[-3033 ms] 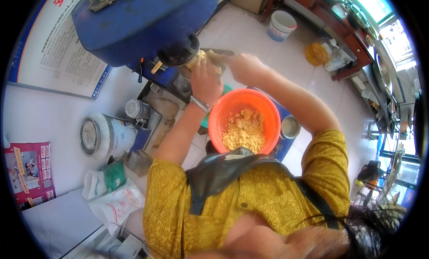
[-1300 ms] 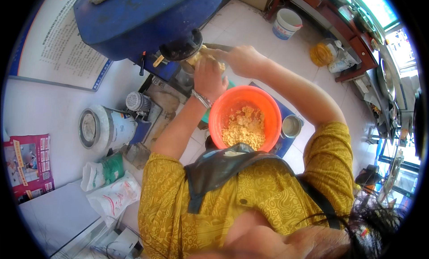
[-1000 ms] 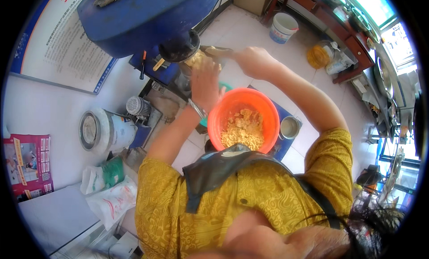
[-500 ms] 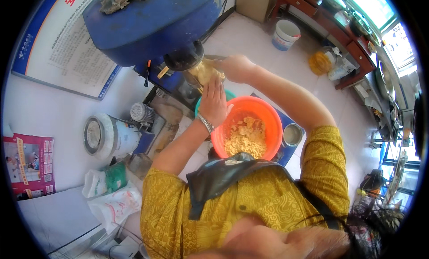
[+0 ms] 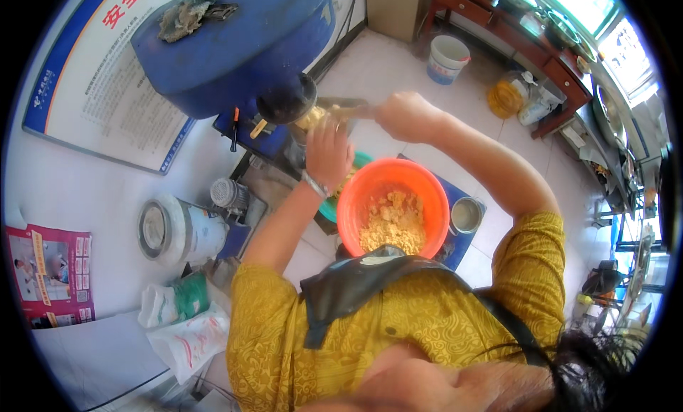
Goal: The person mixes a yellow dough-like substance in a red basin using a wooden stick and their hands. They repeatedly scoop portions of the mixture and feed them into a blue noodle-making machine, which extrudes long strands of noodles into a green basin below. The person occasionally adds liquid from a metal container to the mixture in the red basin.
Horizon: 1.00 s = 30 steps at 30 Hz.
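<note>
Yellow dough (image 5: 311, 118) sits at the round black mouth (image 5: 287, 99) of a blue machine (image 5: 235, 45). My left hand (image 5: 329, 152) lies against this dough, fingers stretched, palm hidden. My right hand (image 5: 407, 117) is closed round the handle of a flat-bladed tool (image 5: 350, 112), whose far end reaches the dough above my left fingers. Nearer my body, an orange basin (image 5: 438, 191) holds crumbly yellow dough (image 5: 393, 220). Partly behind it and below my left hand is a green basin (image 5: 364, 158) with some yellow pieces in it.
To the right of the orange basin stands a round metal container (image 5: 467, 215) on a blue surface. A small motor (image 5: 229, 193) and a white bucket (image 5: 183, 230) are at left, with plastic bags (image 5: 192, 341) below. Another white bucket (image 5: 448, 58) and a yellow-filled jug (image 5: 506, 95) stand far right.
My right hand has moved right and slightly down, away from the dough, with the tool in it. My left hand has shifted a little left and down. Less dough shows at the mouth.
</note>
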Available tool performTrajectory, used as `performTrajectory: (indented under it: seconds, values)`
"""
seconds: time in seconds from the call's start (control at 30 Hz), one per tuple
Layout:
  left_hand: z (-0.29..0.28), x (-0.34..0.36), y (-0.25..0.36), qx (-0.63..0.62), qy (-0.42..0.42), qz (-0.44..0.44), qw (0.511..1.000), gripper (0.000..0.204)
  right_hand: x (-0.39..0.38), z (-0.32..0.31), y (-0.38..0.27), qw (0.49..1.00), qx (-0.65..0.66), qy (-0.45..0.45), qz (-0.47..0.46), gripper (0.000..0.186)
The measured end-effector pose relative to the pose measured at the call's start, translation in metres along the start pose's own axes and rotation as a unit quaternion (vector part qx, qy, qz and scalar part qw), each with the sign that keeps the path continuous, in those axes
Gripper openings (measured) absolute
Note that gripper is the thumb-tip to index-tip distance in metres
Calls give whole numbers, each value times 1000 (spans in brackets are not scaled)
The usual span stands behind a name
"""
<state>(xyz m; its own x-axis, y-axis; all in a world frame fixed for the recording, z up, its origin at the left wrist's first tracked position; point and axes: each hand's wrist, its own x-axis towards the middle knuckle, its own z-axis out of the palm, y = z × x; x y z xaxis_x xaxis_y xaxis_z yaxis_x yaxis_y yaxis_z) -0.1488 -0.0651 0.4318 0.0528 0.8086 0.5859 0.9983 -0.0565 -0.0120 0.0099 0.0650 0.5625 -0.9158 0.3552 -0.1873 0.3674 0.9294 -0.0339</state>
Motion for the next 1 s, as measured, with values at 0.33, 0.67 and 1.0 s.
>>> performTrajectory:
  seconds: [0.33, 0.67, 1.0]
  values:
    - [15, -26, 0, -19, -35, -53, 998, 68, 39, 6, -12, 997, -26, -39, -58, 32]
    - [18, -20, 4, -6, -50, -65, 997, 66, 54, 29, -19, 999, 2, 9, -49, 32]
    - [4, -31, 14, 1, -135, -6, 991, 75, 10, 17, 4, 995, 89, 35, 19, 54]
